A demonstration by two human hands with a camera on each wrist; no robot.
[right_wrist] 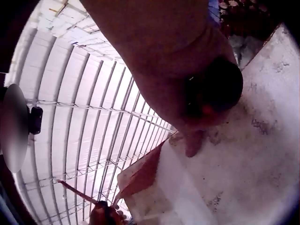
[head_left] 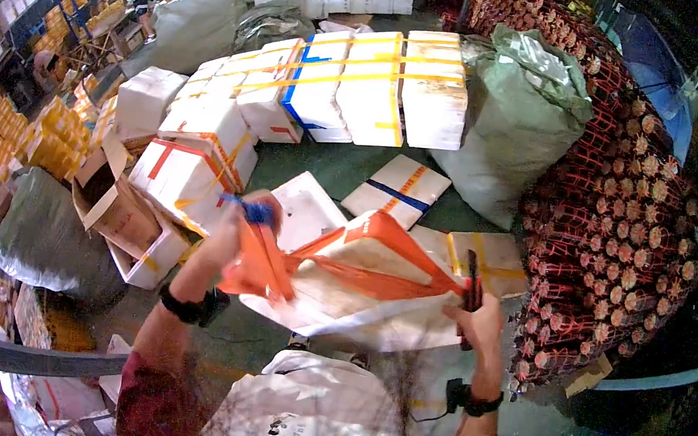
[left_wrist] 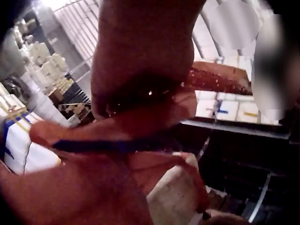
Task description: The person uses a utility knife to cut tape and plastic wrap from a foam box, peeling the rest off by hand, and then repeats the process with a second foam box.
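In the head view my left hand (head_left: 246,227) grips bunched orange-red plastic (head_left: 263,264) and a blue item (head_left: 257,210), blurred. The plastic stretches over a white foam box (head_left: 338,300) in front of me. On the box's right side, my right hand (head_left: 484,320) holds a slim black and red tool (head_left: 471,291) upright. The left wrist view has my left hand (left_wrist: 145,93) dark above the red plastic (left_wrist: 79,187), with a dark blue strip (left_wrist: 93,145) across it. One fingertip of my right hand (right_wrist: 183,89) rests against the pale box surface (right_wrist: 262,154) in the right wrist view.
Taped white foam boxes (head_left: 367,84) stand in a row ahead. A flat taped piece (head_left: 397,191) lies beyond the box. On the right are a green sack (head_left: 515,125) and a large pile of red-netted bundles (head_left: 621,227); an open carton (head_left: 117,205) is on the left.
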